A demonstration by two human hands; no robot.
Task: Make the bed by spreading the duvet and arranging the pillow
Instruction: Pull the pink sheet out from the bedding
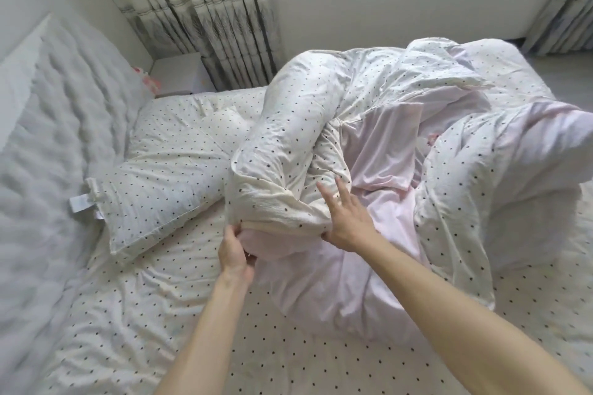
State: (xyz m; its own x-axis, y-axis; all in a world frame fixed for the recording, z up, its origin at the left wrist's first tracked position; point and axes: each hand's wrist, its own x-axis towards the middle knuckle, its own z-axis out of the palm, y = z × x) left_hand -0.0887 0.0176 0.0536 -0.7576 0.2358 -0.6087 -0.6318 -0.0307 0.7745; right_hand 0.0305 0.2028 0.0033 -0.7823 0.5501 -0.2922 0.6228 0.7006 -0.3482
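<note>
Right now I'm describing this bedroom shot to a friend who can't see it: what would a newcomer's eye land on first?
First, the crumpled duvet, dotted on one side and pale pink on the other, heaped across the middle and right of the bed. Both hands work its near end: the left hand grips it from below, the right hand rests open on it. Left of the heap, a dotted pillow lies askew beside the padded headboard.

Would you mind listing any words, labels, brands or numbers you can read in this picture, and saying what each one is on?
No text can be read anywhere in this view.
White tag sewn to the corner of the pillow: any print on it is too small and blurred to read.
Duvet, sheet and curtain: only dots and woven patterns, no lettering.
</note>
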